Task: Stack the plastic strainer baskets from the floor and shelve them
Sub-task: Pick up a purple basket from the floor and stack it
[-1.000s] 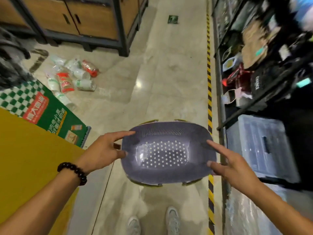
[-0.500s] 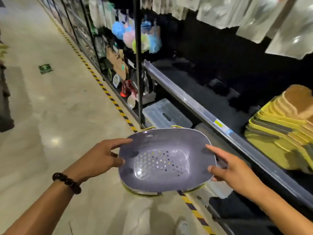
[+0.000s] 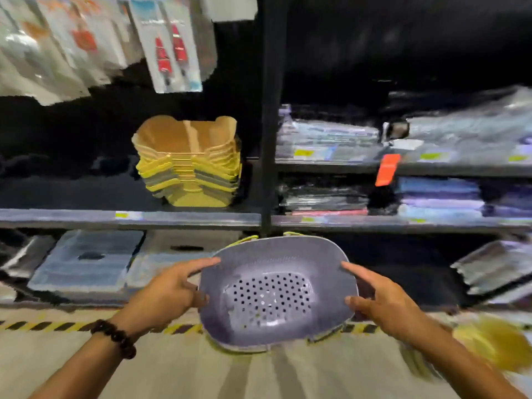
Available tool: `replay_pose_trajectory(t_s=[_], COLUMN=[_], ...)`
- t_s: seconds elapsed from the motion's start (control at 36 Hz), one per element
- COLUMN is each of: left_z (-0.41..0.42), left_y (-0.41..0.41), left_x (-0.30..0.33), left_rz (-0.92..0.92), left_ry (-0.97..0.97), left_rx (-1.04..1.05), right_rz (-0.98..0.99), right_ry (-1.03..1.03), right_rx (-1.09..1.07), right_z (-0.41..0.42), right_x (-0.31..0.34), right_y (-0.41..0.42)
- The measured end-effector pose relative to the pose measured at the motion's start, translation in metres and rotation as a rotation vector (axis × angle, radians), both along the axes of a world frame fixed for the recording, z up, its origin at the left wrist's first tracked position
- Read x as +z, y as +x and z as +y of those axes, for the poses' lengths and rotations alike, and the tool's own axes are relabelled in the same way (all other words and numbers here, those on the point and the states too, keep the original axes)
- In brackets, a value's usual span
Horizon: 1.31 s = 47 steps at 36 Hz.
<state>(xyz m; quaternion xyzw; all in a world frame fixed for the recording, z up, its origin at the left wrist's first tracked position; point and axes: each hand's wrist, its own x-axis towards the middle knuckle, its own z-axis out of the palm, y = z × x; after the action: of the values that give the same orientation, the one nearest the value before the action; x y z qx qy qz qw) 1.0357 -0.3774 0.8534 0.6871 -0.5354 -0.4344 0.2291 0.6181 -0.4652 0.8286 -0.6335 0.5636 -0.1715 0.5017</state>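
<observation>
So the person is pretty far into this one, going by how things sit. Both hands are on a grey strainer basket (image 3: 277,292), with yellow rims peeking out underneath, so it looks like a small stack rather than a single piece. The left hand (image 3: 167,292) pinches the left rim, thumb below and fingers along the edge; the right hand (image 3: 383,300) grips the right rim the same way. The stack hangs in the air between the hands, in front of the shelf (image 3: 129,218). Up and to the left of the hands, a tall pile of baskets (image 3: 188,168) already sits on that shelf. What's left, probably: lift it up there and drop it on or beside that pile.
</observation>
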Motion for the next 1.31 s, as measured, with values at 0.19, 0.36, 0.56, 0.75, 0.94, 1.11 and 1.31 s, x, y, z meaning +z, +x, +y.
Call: replay_pose_trajectory(t_s=[0.19, 0.36, 0.56, 0.75, 0.94, 1.11, 1.31], left_z=[-0.061, -0.097, -0.129, -0.165, -0.224, -0.289, -0.343], left_y=[-0.201, -0.372, -0.545, -0.669, -0.751, -0.799, -0.847], left_x=[-0.003, 0.000, -0.001, -0.002, -0.029, -0.055, -0.065], left_rz=[-0.078, -0.094, -0.059, -0.100, -0.077, -0.009, 0.006], left_ry=[-0.032, -0.016, -0.018, -0.007, 0.075, 0.086, 0.083], left_rx=[-0.280, -0.502, -0.681, -0.868, -0.906, -0.876, -0.776], right_rz=[-0.051, -0.023, 0.032, 0.051, 0.059, 0.111, 0.163], right_ry=[-0.072, -0.100, -0.072, -0.043, -0.011, 0.053, 0.073], right_rx=[-0.242, -0.435, -0.647, -0.788, -0.814, -0.790, -0.696], right_z=[0.053, 0.102, 0.148, 0.166, 0.124, 0.046, -0.043], right_x=[-0.004, 0.016, 0.018, -0.005, -0.021, -0.023, -0.026], right_y=[-0.211, -0.365, -0.506, -0.596, -0.664, -0.725, -0.784])
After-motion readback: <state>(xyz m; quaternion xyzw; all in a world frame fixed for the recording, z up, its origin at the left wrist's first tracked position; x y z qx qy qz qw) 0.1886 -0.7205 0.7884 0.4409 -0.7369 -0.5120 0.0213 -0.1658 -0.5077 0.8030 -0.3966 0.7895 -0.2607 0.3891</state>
